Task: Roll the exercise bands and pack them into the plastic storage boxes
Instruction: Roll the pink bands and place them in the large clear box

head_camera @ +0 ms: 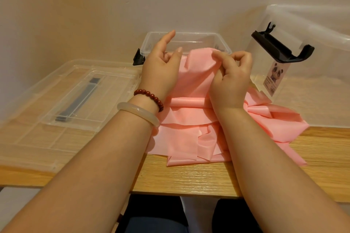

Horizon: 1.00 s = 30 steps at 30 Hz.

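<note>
A pink exercise band (pixel 189 132) lies crumpled in loose folds on the wooden table, in front of me. My right hand (pixel 232 79) pinches the band's upper edge and lifts it near the rim of a small clear storage box (pixel 189 36) that stands open at the back. My left hand (pixel 161 70) hovers just left of the lifted edge with fingers spread and straight, holding nothing. A larger clear box (pixel 310 47) with a black latch handle (pixel 280 47) and a panda label stands at the right.
Two clear lids, the smaller (pixel 91 98) stacked on the larger (pixel 28 128), lie flat on the table at the left. A plain wall closes the back. The table's front edge (pixel 189 193) runs just before my forearms; my lap shows below it.
</note>
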Tool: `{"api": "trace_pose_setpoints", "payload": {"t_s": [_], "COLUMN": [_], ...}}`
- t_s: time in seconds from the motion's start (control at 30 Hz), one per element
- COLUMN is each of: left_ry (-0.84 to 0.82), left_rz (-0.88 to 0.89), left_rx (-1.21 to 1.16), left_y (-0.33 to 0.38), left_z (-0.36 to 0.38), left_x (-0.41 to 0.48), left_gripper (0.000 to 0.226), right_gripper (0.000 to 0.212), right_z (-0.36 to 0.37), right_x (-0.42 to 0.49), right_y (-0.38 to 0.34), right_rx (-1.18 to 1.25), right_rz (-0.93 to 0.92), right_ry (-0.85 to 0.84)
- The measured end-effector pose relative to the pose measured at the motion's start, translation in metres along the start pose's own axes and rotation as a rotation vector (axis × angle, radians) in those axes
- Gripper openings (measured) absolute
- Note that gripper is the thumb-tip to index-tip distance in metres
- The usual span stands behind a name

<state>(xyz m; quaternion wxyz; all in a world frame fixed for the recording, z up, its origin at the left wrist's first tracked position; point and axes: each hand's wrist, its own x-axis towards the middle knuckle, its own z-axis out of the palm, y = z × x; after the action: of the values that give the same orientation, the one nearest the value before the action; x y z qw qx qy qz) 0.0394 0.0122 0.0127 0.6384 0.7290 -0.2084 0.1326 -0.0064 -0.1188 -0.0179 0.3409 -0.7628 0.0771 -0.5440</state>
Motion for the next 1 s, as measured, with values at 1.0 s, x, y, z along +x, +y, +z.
{"api": "trace_pose_setpoints", "payload": {"t_s": [1.0], "left_ry": [-0.130], "left_rz": [-0.411], "left_rx": [-0.130], "left_y": [0.018], "left_z": [0.003], "left_x": [-0.014], "left_gripper": [0.028], "right_gripper": [0.022], "right_z": [-0.005], "right_x": [0.004], "right_y": [-0.001], "right_rx": [-0.036], "right_rz": [0.306], "right_ry": [-0.128]}}
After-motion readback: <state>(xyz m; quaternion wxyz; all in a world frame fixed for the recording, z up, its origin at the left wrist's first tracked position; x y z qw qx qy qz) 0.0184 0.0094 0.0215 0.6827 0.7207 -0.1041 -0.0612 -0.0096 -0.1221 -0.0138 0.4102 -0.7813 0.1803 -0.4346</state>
